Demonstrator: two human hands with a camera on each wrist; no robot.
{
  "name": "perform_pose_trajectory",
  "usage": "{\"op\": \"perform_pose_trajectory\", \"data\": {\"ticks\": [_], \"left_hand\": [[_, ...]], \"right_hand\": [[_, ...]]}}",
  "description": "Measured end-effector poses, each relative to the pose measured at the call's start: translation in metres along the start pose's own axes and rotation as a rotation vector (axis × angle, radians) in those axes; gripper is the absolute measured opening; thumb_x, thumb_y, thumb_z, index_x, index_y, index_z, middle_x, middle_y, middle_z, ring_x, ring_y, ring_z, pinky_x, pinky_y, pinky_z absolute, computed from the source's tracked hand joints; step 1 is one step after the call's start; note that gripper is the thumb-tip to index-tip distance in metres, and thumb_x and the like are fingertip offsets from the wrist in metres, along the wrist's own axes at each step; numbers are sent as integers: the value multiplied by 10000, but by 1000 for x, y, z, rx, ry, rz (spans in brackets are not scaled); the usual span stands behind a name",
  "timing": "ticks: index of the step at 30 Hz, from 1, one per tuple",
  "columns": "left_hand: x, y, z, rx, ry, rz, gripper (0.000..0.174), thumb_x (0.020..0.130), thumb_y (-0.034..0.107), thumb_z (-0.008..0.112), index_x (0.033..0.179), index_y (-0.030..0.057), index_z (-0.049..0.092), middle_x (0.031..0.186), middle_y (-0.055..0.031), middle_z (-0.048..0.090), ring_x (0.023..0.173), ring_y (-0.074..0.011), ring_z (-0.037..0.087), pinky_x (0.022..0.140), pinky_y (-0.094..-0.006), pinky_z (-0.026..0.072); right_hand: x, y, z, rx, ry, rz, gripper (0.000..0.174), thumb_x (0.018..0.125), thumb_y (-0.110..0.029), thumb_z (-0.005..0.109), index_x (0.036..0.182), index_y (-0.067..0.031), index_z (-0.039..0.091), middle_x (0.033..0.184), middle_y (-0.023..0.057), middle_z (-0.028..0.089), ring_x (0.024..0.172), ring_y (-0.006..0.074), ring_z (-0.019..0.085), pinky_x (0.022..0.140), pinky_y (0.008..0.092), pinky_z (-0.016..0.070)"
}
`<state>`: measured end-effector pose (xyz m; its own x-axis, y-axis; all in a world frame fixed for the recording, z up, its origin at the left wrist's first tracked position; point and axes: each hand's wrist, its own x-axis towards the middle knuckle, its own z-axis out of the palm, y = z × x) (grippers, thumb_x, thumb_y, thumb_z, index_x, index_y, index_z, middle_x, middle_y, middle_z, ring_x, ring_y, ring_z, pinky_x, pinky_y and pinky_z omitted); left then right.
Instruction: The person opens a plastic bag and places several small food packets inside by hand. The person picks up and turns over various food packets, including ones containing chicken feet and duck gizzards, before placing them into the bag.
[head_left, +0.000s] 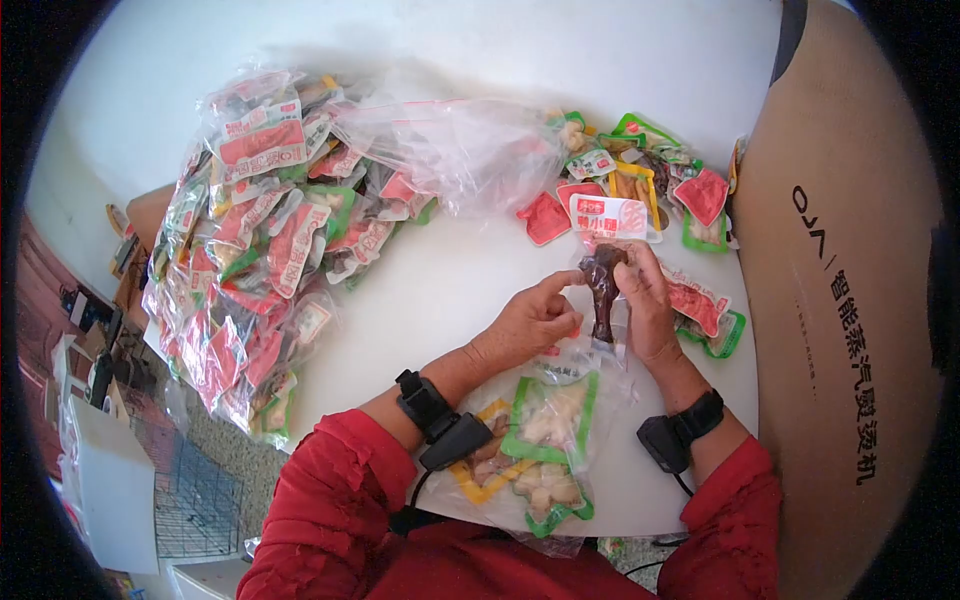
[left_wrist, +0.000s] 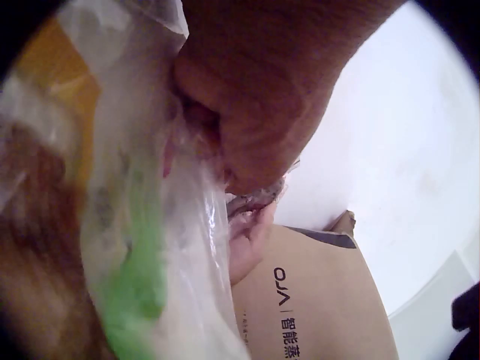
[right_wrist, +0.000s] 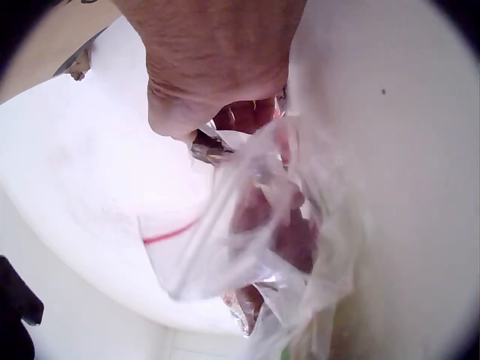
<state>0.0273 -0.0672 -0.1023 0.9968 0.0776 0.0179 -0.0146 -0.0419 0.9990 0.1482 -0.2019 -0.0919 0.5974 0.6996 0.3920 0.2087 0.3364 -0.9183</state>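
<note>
My right hand (head_left: 650, 305) grips a dark brown drumstick (head_left: 603, 290) sealed in clear plastic, its narrow end pointing toward me. Facing it from the left is my left hand (head_left: 530, 325), index finger stretched to the drumstick's side. The left hand's thumb and other fingers curl at the rim of a clear zip bag (right_wrist: 180, 262) with a red strip, and the bag's film covers part of that hand in the right wrist view. Inside the bag, near the table's front edge, lie green-edged packs of pale food (head_left: 550, 415) and a yellow-edged pack (head_left: 490, 455).
A large heap of snack packets (head_left: 270, 240) in clear plastic fills the left side. Crumpled clear plastic (head_left: 480, 150) lies at the back. Loose packets, including a red and white one (head_left: 610, 215), lie back right. A tall cardboard box (head_left: 850, 300) borders the white table (head_left: 400, 330) on the right.
</note>
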Motion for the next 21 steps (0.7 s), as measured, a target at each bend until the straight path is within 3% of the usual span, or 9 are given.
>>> {"op": "perform_pose_trajectory", "data": {"ticks": [5,7,10,14,15,17,21], "left_hand": [[3,-3,0,13,-53,-98,272,880,184,516,1137,100,490,809,27,523,698,-47,527,537,-186,472],[0,0,1,-8,33,-105,192,891,190,498,1051,91,538,819,30,530,714,-45,546,533,-188,477],[3,-4,1,-148,89,-66,174,898,185,482,1037,91,528,830,30,525,726,-47,545,533,-185,480],[4,0,4,-294,215,-55,171,896,163,477,1048,91,509,861,23,516,666,-45,506,531,-184,470],[6,-2,1,-180,191,54,188,894,150,476,1072,95,497,869,18,509,645,-45,483,531,-183,460],[6,-10,1,-76,172,156,208,891,136,476,1096,100,485,878,13,502,623,-45,460,531,-182,451],[1,-1,1,-150,131,108,335,867,59,439,1195,124,440,885,6,500,624,-36,445,539,-177,428]], "right_hand": [[2,-2,-1,35,50,30,336,880,-228,437,1141,-17,435,1057,79,526,956,142,512,842,273,393],[2,-4,1,89,29,15,346,878,-227,447,1152,-16,429,1073,78,521,957,133,511,826,261,404],[-1,11,2,106,-10,60,347,871,-203,470,1160,-18,424,1067,65,518,950,112,501,810,247,406],[-4,2,1,14,-132,180,341,843,-187,533,1118,-1,457,951,27,523,873,85,476,780,249,405],[-4,3,0,13,-132,184,341,843,-187,533,1118,-1,457,951,27,523,873,85,476,780,249,405],[-6,8,-2,74,32,292,286,853,-184,518,1072,-1,494,916,12,527,839,79,473,752,239,405],[-4,16,-4,41,10,208,248,861,-185,506,1029,-4,521,887,-4,523,814,72,472,726,223,402]]}}
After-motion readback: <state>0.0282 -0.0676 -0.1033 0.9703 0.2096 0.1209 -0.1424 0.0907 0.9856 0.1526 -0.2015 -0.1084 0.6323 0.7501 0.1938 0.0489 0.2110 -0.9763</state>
